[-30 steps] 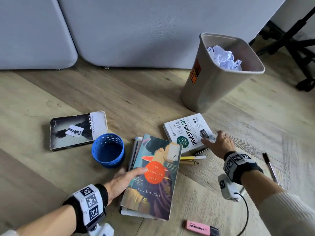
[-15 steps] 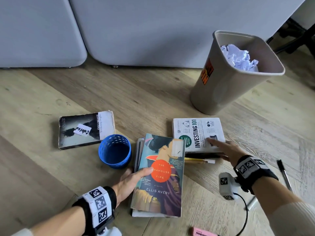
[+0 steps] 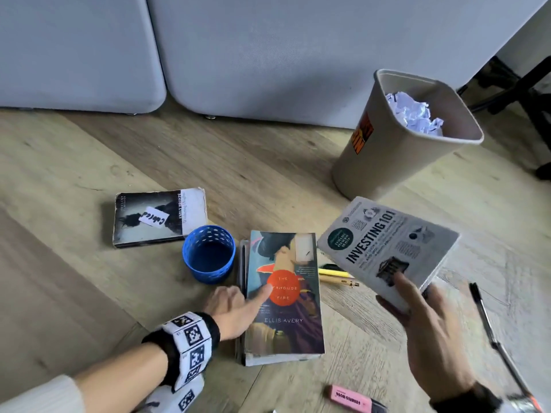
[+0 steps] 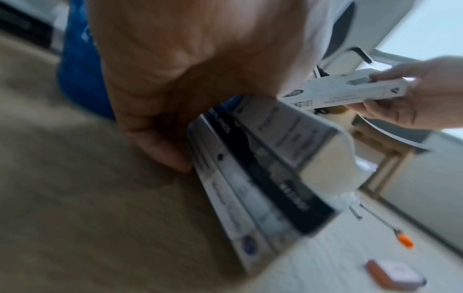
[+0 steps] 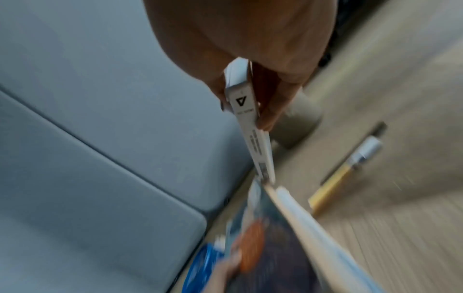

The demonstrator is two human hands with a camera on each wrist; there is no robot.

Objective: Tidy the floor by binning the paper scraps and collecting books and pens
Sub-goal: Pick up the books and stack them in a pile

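My right hand [image 3: 417, 311] grips the white Investing 101 book [image 3: 384, 248], lifted off the floor and tilted, thumb on its cover; its spine [image 5: 246, 119] shows pinched in the right wrist view. My left hand [image 3: 238, 305] rests on the stack of books [image 3: 283, 296] topped by a colourful novel, thumb on the cover, fingers at the stack's spines [image 4: 250, 178]. A yellow pen [image 3: 334, 272] and a pencil [image 3: 340, 282] lie on the floor under the lifted book. A dark paperback [image 3: 158, 217] lies at left. A blue mesh pen cup [image 3: 208, 253] stands beside the stack.
A beige bin [image 3: 399, 135] with crumpled paper [image 3: 413, 113] stands at back right. A black pen [image 3: 489, 320] lies at right, a pink highlighter [image 3: 354, 400] near the bottom. A grey sofa [image 3: 238, 49] runs along the back; dark chair legs [image 3: 530, 93] at far right.
My right hand has taken hold of the Investing 101 book and lifted it off the floor, uncovering the yellow pen and pencil. My left hand stays on the stack.
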